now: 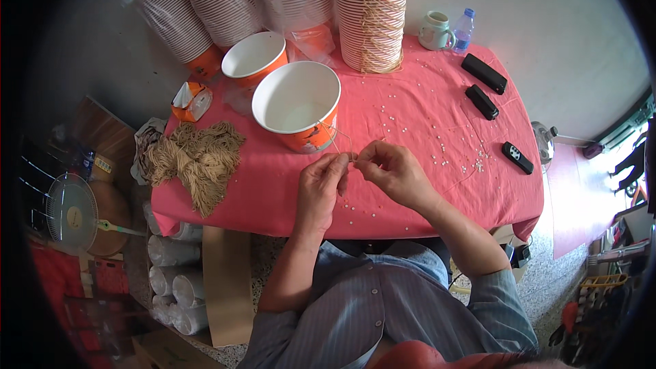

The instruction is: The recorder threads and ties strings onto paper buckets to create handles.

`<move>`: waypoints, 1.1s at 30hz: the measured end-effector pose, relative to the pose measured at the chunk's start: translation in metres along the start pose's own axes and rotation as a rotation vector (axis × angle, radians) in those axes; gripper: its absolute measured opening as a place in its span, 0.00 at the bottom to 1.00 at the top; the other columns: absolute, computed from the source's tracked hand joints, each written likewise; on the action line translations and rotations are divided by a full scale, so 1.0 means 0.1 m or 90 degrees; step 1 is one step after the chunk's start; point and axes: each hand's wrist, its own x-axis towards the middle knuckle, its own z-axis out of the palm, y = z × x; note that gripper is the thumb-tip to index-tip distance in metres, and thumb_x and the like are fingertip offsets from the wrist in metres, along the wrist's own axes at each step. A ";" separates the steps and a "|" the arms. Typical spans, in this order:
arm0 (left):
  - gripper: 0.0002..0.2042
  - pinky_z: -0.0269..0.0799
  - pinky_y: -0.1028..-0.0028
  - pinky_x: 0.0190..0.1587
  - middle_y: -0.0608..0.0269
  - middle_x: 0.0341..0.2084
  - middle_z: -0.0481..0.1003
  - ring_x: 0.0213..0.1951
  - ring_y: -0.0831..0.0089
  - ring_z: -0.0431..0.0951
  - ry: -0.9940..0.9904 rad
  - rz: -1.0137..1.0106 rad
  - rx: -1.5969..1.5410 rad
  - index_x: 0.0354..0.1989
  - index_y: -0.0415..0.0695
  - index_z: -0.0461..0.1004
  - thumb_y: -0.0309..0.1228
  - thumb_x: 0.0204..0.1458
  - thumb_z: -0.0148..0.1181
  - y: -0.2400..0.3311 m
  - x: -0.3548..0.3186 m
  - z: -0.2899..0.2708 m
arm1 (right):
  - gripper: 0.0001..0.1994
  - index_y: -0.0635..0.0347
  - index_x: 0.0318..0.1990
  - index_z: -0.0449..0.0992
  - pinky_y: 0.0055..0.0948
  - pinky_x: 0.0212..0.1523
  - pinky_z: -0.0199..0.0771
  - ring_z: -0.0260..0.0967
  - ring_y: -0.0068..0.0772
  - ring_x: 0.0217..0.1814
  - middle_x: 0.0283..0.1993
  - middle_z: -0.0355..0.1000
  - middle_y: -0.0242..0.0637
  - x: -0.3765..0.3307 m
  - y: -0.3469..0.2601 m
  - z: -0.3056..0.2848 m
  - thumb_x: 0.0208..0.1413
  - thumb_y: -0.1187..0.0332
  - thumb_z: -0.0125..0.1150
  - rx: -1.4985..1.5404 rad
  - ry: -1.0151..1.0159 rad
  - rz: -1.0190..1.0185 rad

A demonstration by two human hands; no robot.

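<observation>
An orange-and-white paper bucket stands on the table with its white inside facing up. A thin tan string runs from the side of its rim to my fingers. Just in front of the bucket, my left hand pinches the string between thumb and forefinger. My right hand is closed on the string close beside it, the fingertips of both hands nearly meeting. A loose pile of tan strings lies to the left of the bucket.
Behind is another bucket, with plastic-wrapped bucket stacks and a stack strung with tan cords. A mug, water bottle and several black objects sit right on the pink tablecloth. Small white bits lie scattered.
</observation>
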 end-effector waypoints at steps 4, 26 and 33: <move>0.14 0.63 0.81 0.29 0.75 0.27 0.74 0.26 0.87 0.69 0.003 -0.011 -0.011 0.50 0.37 0.86 0.36 0.74 0.60 -0.01 -0.02 -0.01 | 0.06 0.66 0.45 0.81 0.24 0.41 0.77 0.75 0.18 0.39 0.38 0.81 0.31 -0.01 0.07 -0.01 0.70 0.71 0.64 0.047 -0.011 0.030; 0.12 0.70 0.78 0.43 0.70 0.39 0.82 0.40 0.84 0.74 0.113 -0.001 -0.054 0.52 0.38 0.86 0.33 0.69 0.68 -0.03 -0.03 0.18 | 0.08 0.62 0.52 0.78 0.26 0.36 0.76 0.76 0.18 0.35 0.34 0.79 0.30 -0.10 -0.06 -0.01 0.71 0.70 0.64 0.103 -0.166 0.180; 0.13 0.73 0.75 0.48 0.68 0.43 0.84 0.43 0.82 0.76 0.077 -0.040 -0.109 0.55 0.38 0.85 0.34 0.70 0.67 -0.07 0.00 0.11 | 0.10 0.64 0.51 0.80 0.26 0.33 0.74 0.72 0.17 0.31 0.30 0.75 0.27 -0.20 0.13 0.09 0.70 0.68 0.67 0.135 -0.133 0.100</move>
